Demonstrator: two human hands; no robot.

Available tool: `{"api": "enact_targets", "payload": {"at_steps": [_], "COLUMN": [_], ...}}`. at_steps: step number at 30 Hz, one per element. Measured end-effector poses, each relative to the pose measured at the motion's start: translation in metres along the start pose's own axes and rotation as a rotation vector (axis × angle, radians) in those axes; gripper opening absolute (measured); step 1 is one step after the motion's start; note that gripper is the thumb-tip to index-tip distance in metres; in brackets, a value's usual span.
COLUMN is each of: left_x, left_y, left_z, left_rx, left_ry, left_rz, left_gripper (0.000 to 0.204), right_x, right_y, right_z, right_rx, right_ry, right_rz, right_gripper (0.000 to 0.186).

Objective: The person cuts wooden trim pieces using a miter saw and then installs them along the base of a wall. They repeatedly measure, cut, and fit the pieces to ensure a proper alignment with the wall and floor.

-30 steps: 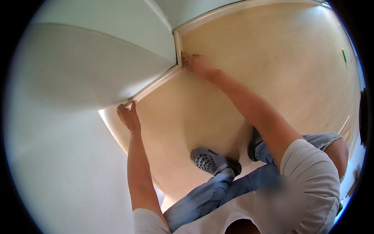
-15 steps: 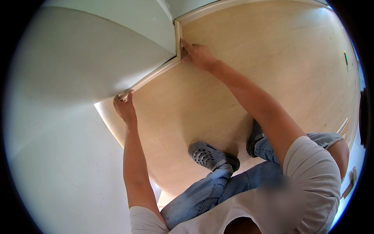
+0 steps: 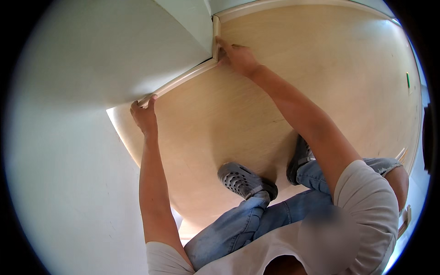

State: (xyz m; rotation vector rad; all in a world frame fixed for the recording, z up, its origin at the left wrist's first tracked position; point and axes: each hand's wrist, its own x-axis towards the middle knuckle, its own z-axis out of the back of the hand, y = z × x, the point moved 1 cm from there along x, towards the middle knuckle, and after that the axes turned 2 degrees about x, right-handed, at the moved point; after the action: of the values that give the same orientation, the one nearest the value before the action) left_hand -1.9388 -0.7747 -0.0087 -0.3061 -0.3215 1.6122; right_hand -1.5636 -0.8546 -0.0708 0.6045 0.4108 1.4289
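Note:
A long pale wooden trim strip (image 3: 183, 78) runs diagonally along the foot of the white wall (image 3: 110, 55). My left hand (image 3: 145, 112) pinches its left end between thumb and fingers. At the strip's far end a short trim piece (image 3: 216, 27) turns the corner. My right hand (image 3: 238, 58) is on that short piece, index finger stretched along it and the other fingers bent, partly hidden beneath the hand. Both trims border a light plywood floor (image 3: 311, 68).
My feet in grey clogs (image 3: 243, 179) stand on the plywood below my hands. A small green item (image 3: 408, 82) and thin wooden strips (image 3: 401, 155) lie at the right. More trim (image 3: 284, 6) follows the far wall. A white surface (image 3: 68, 174) fills the left.
The corner and both hands have shifted upward in the picture as the view moved. Both hands stay at about the same places on the trim.

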Motion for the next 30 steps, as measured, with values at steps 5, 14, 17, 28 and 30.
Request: {"api": "enact_targets", "payload": {"at_steps": [5, 14, 17, 28, 30], "left_x": [-0.003, -0.03, -0.029, -0.033, -0.033], "left_y": [-0.013, -0.038, -0.026, -0.085, -0.089], "left_z": [-0.005, -0.016, -0.037, -0.076, -0.074], "left_rx": [0.004, 0.021, -0.347, -0.493, -0.511], "left_ry": [0.022, -0.166, 0.002, 0.363, 0.373], "left_rz": [0.062, 0.239, 0.264, 0.063, 0.077], "left_gripper": [0.101, 0.09, 0.064, 0.048, 0.047], "right_x": [-0.004, -0.009, -0.01, -0.011, -0.009], "right_y": [0.003, 0.001, 0.004, 0.012, 0.01], "right_z": [0.004, 0.005, 0.008, 0.013, 0.013], "right_rx": [0.013, 0.071, 0.127, 0.12, 0.106], "right_ry": [0.045, 0.021, 0.01, 0.024, 0.039], "right_rz": [-0.051, -0.049, -0.033, -0.08, -0.078], "right_gripper": [0.078, 0.087, 0.088, 0.087, 0.087]}}
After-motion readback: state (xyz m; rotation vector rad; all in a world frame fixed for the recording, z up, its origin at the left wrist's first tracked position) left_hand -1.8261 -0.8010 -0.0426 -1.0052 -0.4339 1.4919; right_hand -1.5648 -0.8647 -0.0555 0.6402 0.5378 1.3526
